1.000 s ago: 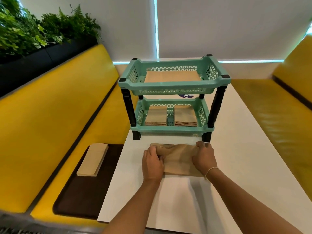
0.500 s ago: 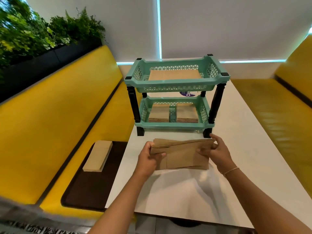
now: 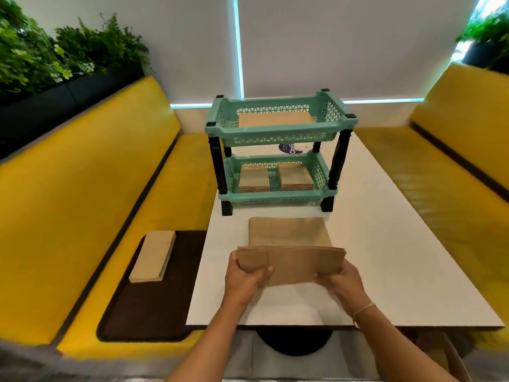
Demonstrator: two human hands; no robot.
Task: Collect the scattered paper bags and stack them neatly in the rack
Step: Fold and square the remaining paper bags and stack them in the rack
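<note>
Brown kraft paper throughout: a bundle of paper bags [image 3: 296, 264] was held above the near end of the white table [image 3: 399, 257], gripped at both short ends. Left hand [image 3: 245, 277] was closed on the left end, thumb over the front face; right hand [image 3: 340, 277] was closed on the right end, fingers curled around the edge. Bundle's long axis ran left to right, square to the person, edges looking roughly aligned. Directly beyond it, flat on the table, lay a single loose bag [image 3: 287, 231], apart from both hands and between the bundle and the teal rack [image 3: 278, 133]. Rack stood straight ahead, past that bag; both hands about equally placed to it, so a forward carry with both seemed the natural move. Upper tier already held a flat layer of bags [image 3: 275, 118]; lower tier held two small stacks side by side [image 3: 275, 179] with a gap between. Which tier the bundle was meant for could not be told. Another stack of bags [image 3: 153, 256] rested on a dark mat [image 3: 143, 307] on the yellow bench [image 3: 82, 202], to the left and nearer the left hand. Only writing seen: a purple mark on the table behind the rack [image 3: 289, 148], partly hidden, reading something like "Clav…"; the rest illegible.
</note>
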